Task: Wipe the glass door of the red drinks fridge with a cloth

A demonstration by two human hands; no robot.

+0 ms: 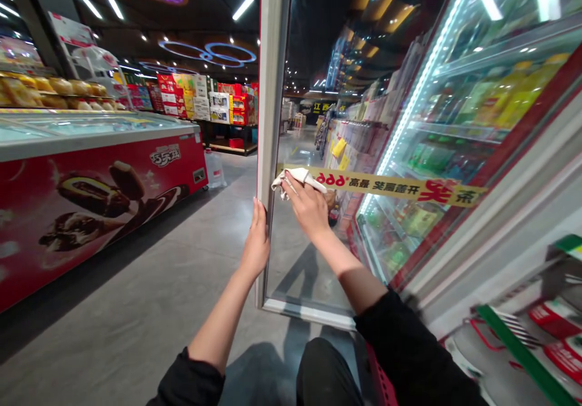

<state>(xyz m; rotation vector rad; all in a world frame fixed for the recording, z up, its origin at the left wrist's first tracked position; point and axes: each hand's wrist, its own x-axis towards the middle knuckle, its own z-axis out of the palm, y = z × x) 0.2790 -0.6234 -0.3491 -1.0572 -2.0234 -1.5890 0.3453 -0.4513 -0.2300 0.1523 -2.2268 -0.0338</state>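
My right hand (310, 207) is closed on a cream-coloured cloth (297, 180) and presses it to the glass door (291, 254). The cloth lies over the left end of a yellow strip (400, 188) with red and black lettering, seen reversed. My left hand (257, 239) holds the upright edge of the door frame (267, 121), fingers pointing up and close together. Its thumb is hidden. The door stands swung out from the lit drinks cooler (477, 127), whose shelves carry bottles.
A red ice cream freezer (104, 182) stands to the left, with packaged food above it. Stacked boxes (209, 100) are farther back. At the lower right, a green-edged shelf (522, 351) holds containers. My knee (327, 372) is just below the door.
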